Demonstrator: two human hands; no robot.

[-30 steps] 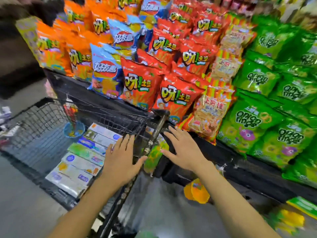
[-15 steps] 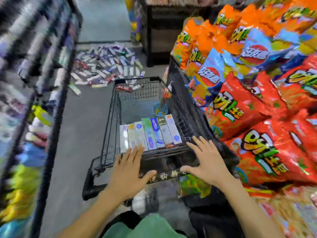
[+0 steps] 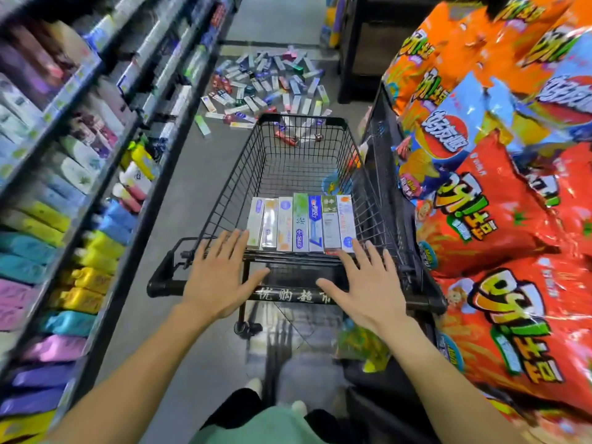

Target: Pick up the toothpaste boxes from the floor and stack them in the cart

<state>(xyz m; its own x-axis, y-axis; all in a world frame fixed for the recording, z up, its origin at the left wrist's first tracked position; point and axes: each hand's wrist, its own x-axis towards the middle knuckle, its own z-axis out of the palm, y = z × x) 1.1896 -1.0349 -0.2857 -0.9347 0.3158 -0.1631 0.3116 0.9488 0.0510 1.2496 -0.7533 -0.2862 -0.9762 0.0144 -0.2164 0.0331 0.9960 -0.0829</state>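
Both hands, left hand and right hand, lie flat-fingered on the cart handle, gripping nothing, between loads; next comes reaching the scattered toothpaste boxes at upper centre.

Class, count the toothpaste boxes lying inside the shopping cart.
7, side by side in one row on the cart floor nearest the handle, starting with the leftmost box and ending with the rightmost box; none seems hidden.
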